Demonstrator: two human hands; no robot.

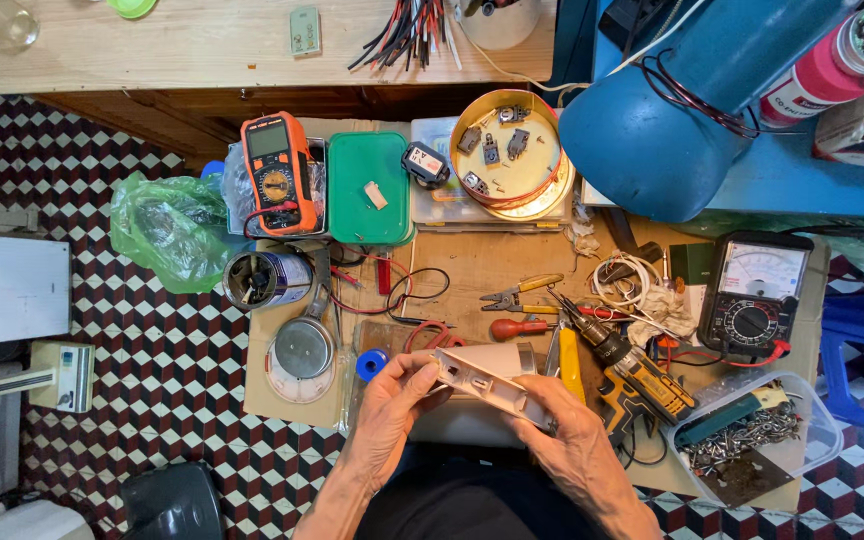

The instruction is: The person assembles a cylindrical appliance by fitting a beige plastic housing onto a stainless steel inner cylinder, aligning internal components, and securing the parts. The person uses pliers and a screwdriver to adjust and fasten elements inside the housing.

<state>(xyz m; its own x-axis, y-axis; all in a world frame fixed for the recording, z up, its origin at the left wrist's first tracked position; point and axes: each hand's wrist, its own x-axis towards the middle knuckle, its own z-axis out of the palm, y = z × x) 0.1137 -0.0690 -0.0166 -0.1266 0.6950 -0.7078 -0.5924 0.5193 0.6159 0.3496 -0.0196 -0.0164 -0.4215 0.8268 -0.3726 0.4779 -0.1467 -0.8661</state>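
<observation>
Hands, left [384,408] and right [574,448], grip a white plastic casing [480,383].

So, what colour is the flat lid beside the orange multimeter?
Green: the flat plastic lid, clearest in the head view.

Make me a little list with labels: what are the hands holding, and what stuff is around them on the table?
Left hand: grips the near-left end of a white plastic casing
Right hand: holds the casing's other end, fingers against it
Just right of hands: yellow and black cordless drill
Behind casing: red-handled screwdriver, yellow-handled pliers, blue tape roll
Meters: orange digital multimeter, black dial meter
Containers: round tin of small parts, clear tub of screws, green lid
Surface: cluttered wooden workbench
</observation>
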